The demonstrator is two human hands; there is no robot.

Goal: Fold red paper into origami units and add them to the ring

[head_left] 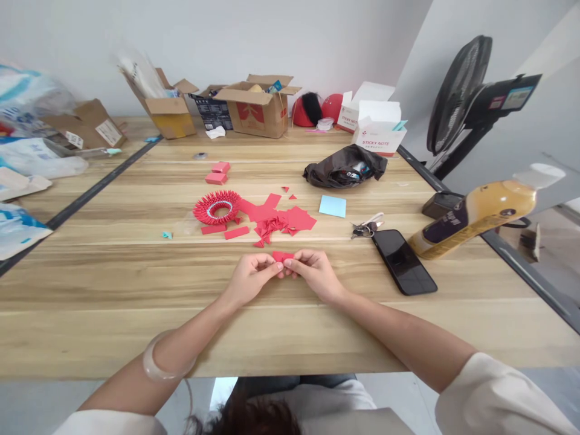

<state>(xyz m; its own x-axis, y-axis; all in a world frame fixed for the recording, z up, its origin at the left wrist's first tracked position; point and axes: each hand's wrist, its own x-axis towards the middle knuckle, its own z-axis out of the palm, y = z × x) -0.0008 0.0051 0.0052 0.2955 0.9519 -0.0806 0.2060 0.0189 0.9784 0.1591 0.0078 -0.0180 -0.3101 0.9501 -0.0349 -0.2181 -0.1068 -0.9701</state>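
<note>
A small piece of red paper is pinched between my two hands, close above the wooden table. My left hand grips its left end between thumb and fingers, and my right hand grips the right end the same way. Just beyond them lie loose red paper slips and a heap of small folded red pieces. To the left of the heap rests a ring of folded red paper pieces with a pale blue inner edge. Red paper stacks lie in front of the ring.
On the right are a black phone, keys, a tilted yellow bottle and a fan. Farther back sit a blue sticky-note pad, a black plastic bag and cardboard boxes. Plastic packaging lies at left.
</note>
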